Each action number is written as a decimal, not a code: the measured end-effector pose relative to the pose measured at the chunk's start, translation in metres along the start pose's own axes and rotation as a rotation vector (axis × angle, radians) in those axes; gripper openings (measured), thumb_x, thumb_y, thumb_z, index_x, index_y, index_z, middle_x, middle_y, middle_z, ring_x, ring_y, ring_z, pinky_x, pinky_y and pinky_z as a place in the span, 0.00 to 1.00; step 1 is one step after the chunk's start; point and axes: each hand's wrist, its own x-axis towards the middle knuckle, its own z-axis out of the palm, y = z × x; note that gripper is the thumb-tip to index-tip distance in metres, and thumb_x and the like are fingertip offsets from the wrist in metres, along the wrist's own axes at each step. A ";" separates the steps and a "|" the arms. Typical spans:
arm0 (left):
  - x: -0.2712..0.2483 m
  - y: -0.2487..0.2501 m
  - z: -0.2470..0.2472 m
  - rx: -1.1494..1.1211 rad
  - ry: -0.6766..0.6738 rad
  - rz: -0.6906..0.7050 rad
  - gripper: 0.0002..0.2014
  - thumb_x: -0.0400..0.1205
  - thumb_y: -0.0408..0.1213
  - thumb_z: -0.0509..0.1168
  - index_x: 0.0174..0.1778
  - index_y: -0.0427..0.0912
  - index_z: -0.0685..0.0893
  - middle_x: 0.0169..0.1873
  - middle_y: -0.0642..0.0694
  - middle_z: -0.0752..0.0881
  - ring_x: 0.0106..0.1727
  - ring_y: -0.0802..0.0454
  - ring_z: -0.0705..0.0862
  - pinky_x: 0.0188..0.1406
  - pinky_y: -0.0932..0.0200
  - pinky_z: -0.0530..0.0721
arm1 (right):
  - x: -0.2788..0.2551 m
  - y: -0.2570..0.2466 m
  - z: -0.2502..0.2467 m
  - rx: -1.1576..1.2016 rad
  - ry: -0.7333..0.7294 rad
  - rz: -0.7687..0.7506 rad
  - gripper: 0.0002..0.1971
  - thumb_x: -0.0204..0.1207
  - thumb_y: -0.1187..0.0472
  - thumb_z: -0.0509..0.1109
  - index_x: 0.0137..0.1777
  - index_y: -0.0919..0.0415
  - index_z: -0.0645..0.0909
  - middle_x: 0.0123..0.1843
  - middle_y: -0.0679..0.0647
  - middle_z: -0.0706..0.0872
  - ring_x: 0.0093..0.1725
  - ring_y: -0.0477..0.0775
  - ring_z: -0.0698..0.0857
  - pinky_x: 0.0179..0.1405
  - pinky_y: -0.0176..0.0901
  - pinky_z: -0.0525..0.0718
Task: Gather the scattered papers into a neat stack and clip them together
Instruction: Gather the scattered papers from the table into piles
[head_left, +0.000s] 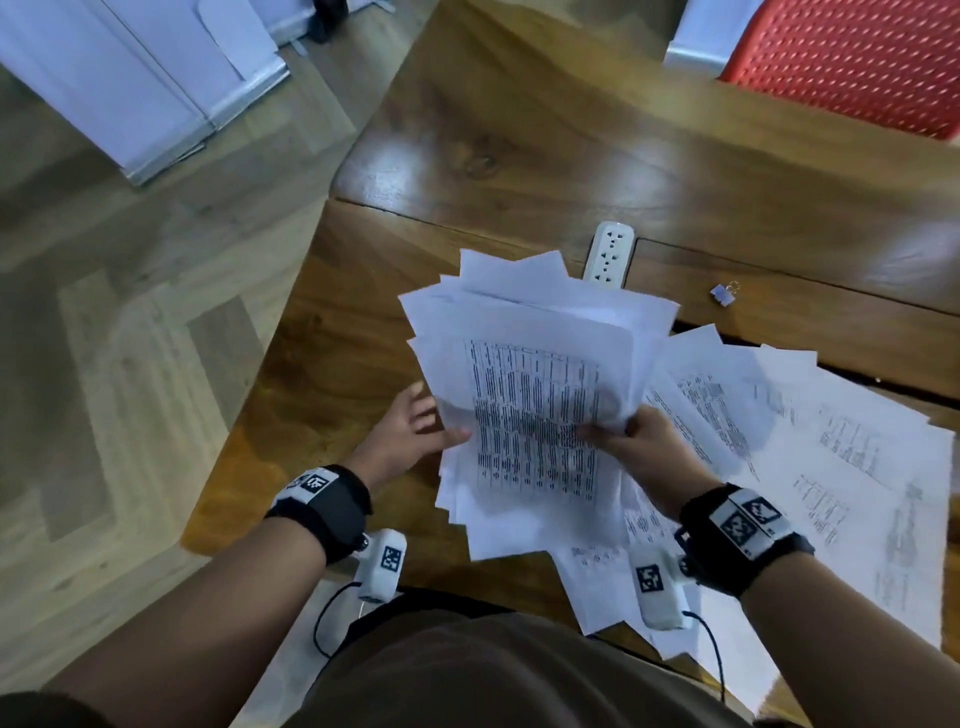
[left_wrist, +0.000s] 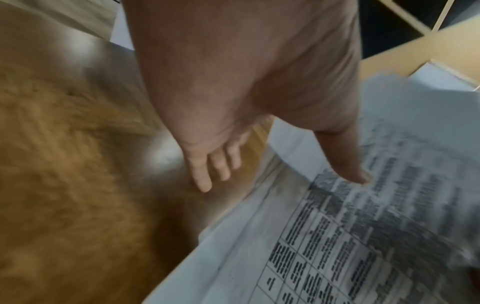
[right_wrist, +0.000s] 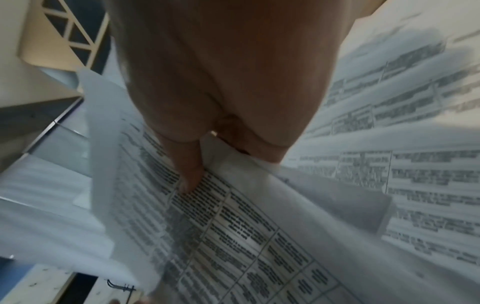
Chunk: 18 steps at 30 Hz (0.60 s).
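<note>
A fanned, uneven bundle of printed papers (head_left: 530, 395) is lifted off the wooden table (head_left: 519, 156). My right hand (head_left: 618, 434) pinches its right edge, thumb (right_wrist: 189, 174) on the top sheet (right_wrist: 233, 236) and fingers hidden beneath. At the bundle's left edge my left hand (head_left: 423, 421) is spread open; its thumb (left_wrist: 348, 160) touches the top sheet (left_wrist: 337, 246) while the other fingers (left_wrist: 205, 174) hover over bare wood. More printed sheets (head_left: 805, 441) lie scattered to the right, under and beyond my right wrist. A small binder clip (head_left: 724, 294) lies on the table, beyond the sheets.
A white power strip (head_left: 609, 254) sits in a slot just behind the bundle. A red mesh chair (head_left: 857, 57) stands at the table's far right. The table's left edge drops to a wood-pattern floor (head_left: 130, 312), where white panels (head_left: 130, 78) stand.
</note>
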 end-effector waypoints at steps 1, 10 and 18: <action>-0.005 0.011 0.003 0.029 -0.048 0.042 0.40 0.79 0.38 0.84 0.85 0.43 0.72 0.79 0.42 0.83 0.84 0.43 0.79 0.83 0.47 0.77 | -0.011 -0.007 -0.008 -0.001 -0.027 -0.045 0.10 0.80 0.69 0.78 0.60 0.67 0.90 0.53 0.54 0.97 0.55 0.51 0.95 0.58 0.44 0.91; -0.075 0.108 0.054 -0.238 -0.148 0.536 0.28 0.74 0.23 0.81 0.66 0.56 0.94 0.69 0.43 0.93 0.73 0.42 0.90 0.75 0.40 0.86 | -0.083 -0.054 -0.052 -0.007 0.150 -0.442 0.23 0.70 0.58 0.85 0.66 0.54 0.89 0.58 0.39 0.95 0.61 0.38 0.92 0.57 0.29 0.87; -0.073 0.080 0.107 -0.040 -0.106 0.503 0.20 0.77 0.26 0.83 0.63 0.47 0.93 0.62 0.41 0.96 0.67 0.38 0.93 0.73 0.33 0.88 | -0.083 -0.008 -0.056 -0.117 0.283 -0.323 0.21 0.66 0.38 0.85 0.53 0.49 0.90 0.48 0.49 0.96 0.49 0.52 0.95 0.49 0.62 0.94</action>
